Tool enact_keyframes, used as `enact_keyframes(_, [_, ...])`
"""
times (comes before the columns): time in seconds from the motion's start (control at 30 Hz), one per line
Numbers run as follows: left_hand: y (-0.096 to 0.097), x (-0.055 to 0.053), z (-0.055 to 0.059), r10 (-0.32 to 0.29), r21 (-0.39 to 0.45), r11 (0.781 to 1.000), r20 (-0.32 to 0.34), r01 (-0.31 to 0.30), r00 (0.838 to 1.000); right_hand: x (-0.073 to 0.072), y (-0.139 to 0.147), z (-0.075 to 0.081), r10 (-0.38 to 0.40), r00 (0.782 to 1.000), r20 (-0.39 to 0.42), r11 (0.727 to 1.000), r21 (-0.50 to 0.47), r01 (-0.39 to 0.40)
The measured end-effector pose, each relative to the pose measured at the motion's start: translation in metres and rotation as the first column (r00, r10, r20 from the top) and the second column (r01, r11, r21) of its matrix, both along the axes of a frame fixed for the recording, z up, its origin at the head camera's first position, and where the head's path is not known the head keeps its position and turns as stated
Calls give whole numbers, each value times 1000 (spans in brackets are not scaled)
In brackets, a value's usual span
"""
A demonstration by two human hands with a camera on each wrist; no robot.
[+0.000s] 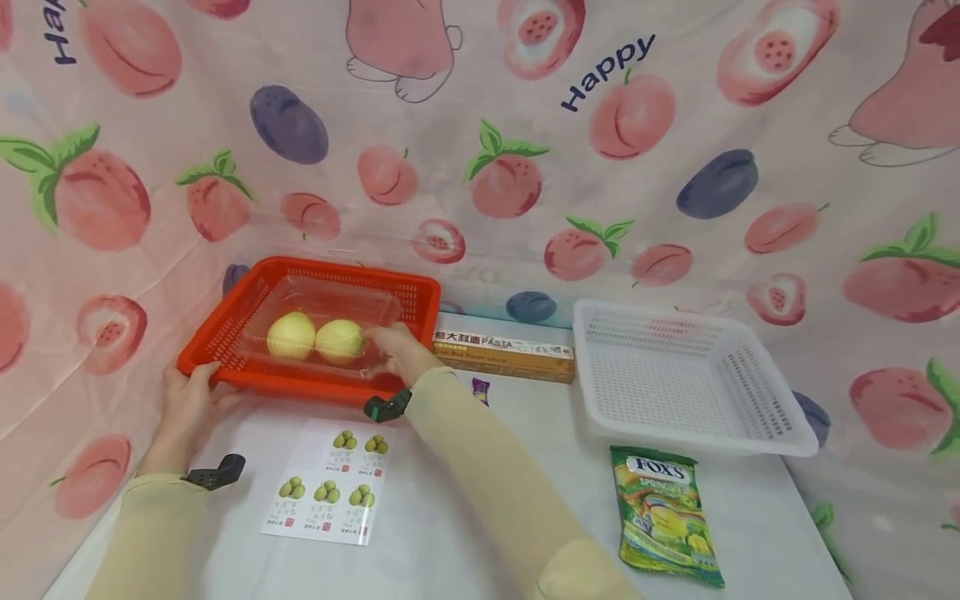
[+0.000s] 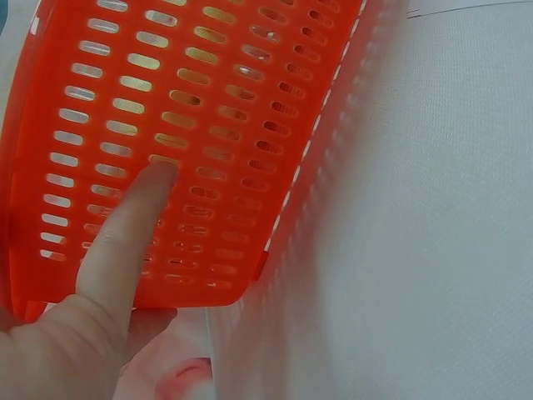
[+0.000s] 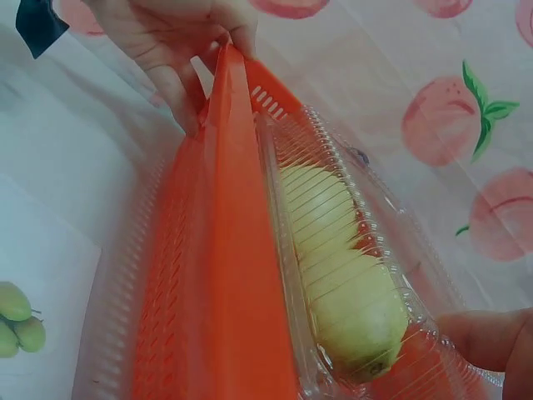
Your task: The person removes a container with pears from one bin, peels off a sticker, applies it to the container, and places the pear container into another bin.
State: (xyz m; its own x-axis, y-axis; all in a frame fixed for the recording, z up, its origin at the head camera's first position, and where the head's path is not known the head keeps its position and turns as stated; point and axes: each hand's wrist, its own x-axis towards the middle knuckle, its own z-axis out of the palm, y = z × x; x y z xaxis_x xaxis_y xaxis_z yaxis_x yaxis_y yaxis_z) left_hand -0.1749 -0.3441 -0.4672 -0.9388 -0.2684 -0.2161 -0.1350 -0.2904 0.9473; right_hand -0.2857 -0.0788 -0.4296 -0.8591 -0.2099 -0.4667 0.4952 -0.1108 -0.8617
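A clear plastic box (image 1: 330, 296) with two round, pale yellow-green fruits (image 1: 340, 340) inside lies in the red slotted basket (image 1: 262, 383). My right hand (image 1: 405, 352) grips the box at its right end; in the right wrist view the thumb (image 3: 479, 337) lies against the box's edge. At the basket's front left corner, my left hand (image 1: 186, 408) holds the rim. One finger (image 2: 125, 237) of it presses along the slotted outer wall in the left wrist view. A sheet with fruit pictures (image 1: 327, 483) lies on the table before the basket.
A white basket (image 1: 660, 375) stands at the back right, with a green Fox's bag (image 1: 666, 517) in front of it. Between the baskets lie a long pasta box (image 1: 510, 358) and a small purple packet (image 1: 481, 390). A fruit-printed cloth (image 1: 465, 100) hangs behind the table.
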Motion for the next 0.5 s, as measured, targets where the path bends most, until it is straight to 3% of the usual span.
enact_keyframes(0.23, [0, 0, -2, -8, -10, 1000, -6, 8, 1000, 5, 9, 24, 57, 997, -44, 998, 5, -57])
enact_keyframes(0.5, [-1, 1, -3, 9, 27, 1000, -44, -7, 999, 12, 43, 56, 115, 993, -41, 993, 17, -114])
